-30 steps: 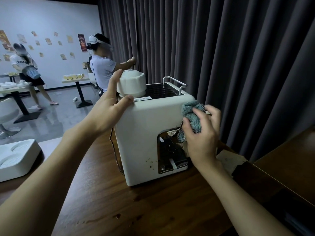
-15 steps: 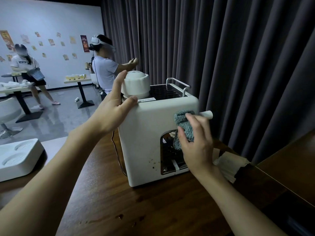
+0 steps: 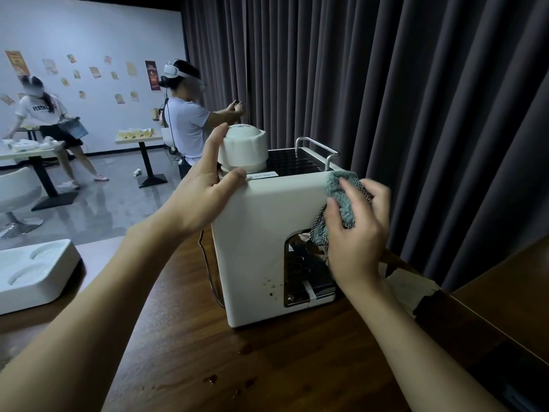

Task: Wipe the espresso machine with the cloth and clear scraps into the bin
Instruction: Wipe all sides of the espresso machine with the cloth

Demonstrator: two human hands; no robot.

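Note:
A white espresso machine [image 3: 261, 233] stands on the dark wooden table [image 3: 267, 367], with brown specks low on its near side. My left hand [image 3: 205, 191] rests flat against the machine's top left corner, fingers spread beside a white cap [image 3: 243, 150]. My right hand [image 3: 356, 230] presses a bunched blue-grey cloth [image 3: 341, 197] against the machine's upper right corner, above the chrome recess [image 3: 306, 275]. No bin is in view.
Torn paper scraps [image 3: 413, 286] lie on the table right of the machine, near the dark curtain [image 3: 416, 114]. Brown drips [image 3: 211, 379] mark the tabletop. A white moulded tray [image 3: 32, 269] sits at the left. Two people stand at tables farther back.
My right hand has slid the cloth up from beside the recess to the machine's upper right corner. My left hand has stayed on the top left corner.

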